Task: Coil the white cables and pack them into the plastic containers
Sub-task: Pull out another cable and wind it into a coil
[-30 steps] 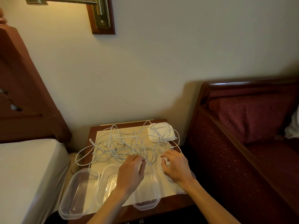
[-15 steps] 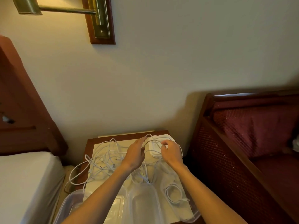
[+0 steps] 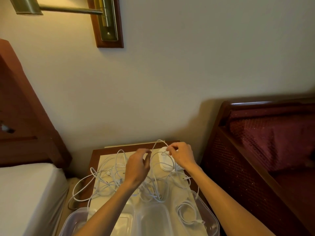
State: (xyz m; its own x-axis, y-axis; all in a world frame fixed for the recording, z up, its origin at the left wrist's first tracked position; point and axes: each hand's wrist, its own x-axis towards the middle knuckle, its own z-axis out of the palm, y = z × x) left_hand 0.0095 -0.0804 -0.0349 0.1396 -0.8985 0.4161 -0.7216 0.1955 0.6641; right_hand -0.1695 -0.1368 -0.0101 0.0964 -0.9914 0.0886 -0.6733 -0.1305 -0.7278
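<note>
A tangle of white cables (image 3: pixel 110 176) lies spread over the small wooden nightstand (image 3: pixel 95 154). My right hand (image 3: pixel 181 155) is raised at the back and pinches a loop of white cable (image 3: pixel 158 143) between thumb and fingers. My left hand (image 3: pixel 138 166), slightly blurred, hovers beside it with its fingers curled at the same loop. Several clear plastic containers (image 3: pixel 153 217) stand along the front edge. The rightmost container (image 3: pixel 211 218) holds a coiled white cable (image 3: pixel 185 213). A stack of white lids (image 3: pixel 166 162) sits under my right hand.
A bed with a white sheet (image 3: pixel 25 193) and a wooden headboard (image 3: pixel 22 116) flanks the nightstand on the left. A dark red upholstered bench (image 3: pixel 264 142) stands on the right. A brass wall lamp (image 3: pixel 105 19) hangs above. One cable loop droops over the nightstand's left edge.
Both hands have risen from the front of the tangle to the back of the nightstand, lifting a cable loop. The coiled cable in the rightmost container has come into sight.
</note>
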